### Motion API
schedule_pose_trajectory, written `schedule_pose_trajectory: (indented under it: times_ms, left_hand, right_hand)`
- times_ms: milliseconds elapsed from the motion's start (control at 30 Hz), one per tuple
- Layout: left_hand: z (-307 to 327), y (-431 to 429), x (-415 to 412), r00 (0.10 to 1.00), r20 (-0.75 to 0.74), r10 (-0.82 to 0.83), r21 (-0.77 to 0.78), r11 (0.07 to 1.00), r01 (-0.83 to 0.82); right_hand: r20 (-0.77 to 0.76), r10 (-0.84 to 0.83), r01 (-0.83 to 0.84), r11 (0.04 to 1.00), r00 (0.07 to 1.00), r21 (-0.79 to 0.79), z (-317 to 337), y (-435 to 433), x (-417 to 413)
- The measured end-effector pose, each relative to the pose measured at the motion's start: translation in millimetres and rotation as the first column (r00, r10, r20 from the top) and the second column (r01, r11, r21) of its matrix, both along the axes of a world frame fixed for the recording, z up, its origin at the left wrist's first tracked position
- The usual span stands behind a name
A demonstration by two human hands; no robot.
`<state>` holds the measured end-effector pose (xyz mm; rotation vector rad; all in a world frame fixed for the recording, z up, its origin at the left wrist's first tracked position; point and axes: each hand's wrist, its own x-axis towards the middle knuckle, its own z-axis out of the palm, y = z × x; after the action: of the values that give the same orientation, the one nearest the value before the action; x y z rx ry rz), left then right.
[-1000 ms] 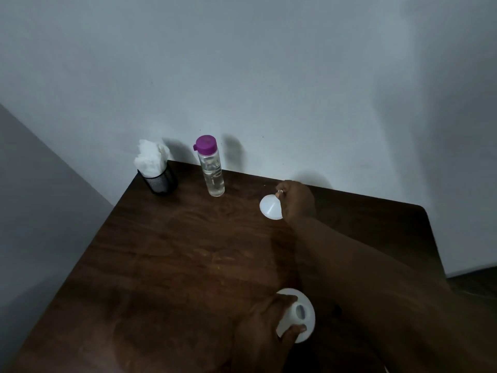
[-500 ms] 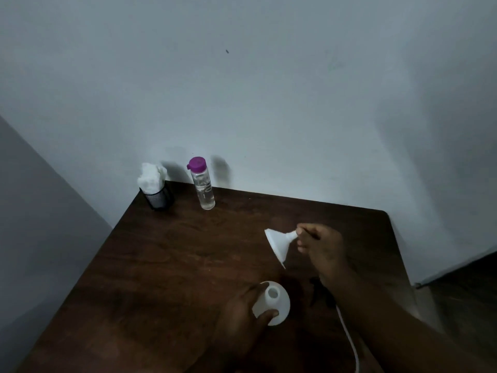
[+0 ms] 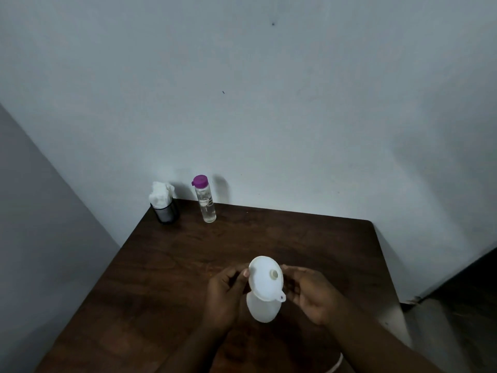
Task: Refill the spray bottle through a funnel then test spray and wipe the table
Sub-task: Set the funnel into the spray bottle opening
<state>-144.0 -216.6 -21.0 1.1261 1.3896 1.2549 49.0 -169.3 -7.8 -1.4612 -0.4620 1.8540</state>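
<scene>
White funnel on bottle between hands

**Dim, cool-grey indoor scene.** The clear bottle and tissue holder cast soft shadows rightward onto the wall, indicating light from the left. The white funnel and spray bottle appear brightest, slightly washed out. The dark bench shows little detail. Wide-angle distortion splays the edges.
</scene>
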Motion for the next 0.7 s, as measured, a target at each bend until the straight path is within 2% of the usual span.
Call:
schedule_pose_trajectory:
  times_ms: [167, 300, 400, 533, 700]
  left_hand:
    - [9, -14, 6, 0.997, 0.066, 0.041, -0.065, 0.997, -0.037]
    - [18, -17, 7, 0.996, 0.008, 0.09, -0.097, 0.991, -0.089]
    - [25, -16, 6, 0.99, -0.053, 0.134, -0.113, 0.984, -0.139]
    - [34, -12, 4, 0.985, -0.082, 0.155, -0.1, 0.982, -0.163]
    - [40, -8, 7, 0.986, -0.038, 0.16, -0.112, 0.98, -0.164]
  right_hand:
    - [0.048, 0.013, -0.014, 1.0, 0.999, 0.018, 0, -16, -6]
    - [0.162, 0.033, -0.041, 0.998, 0.986, 0.046, 11, -26, -9]
    - [0.25, -0.005, -0.036, 0.987, 0.968, 0.157, 20, -30, -10]
    - [0.2, -0.075, 0.009, 0.95, 0.977, 0.312, 35, -35, -8]
    - [0.196, 0.0, -0.076, 0.921, 0.981, 0.381, 38, -34, -6]
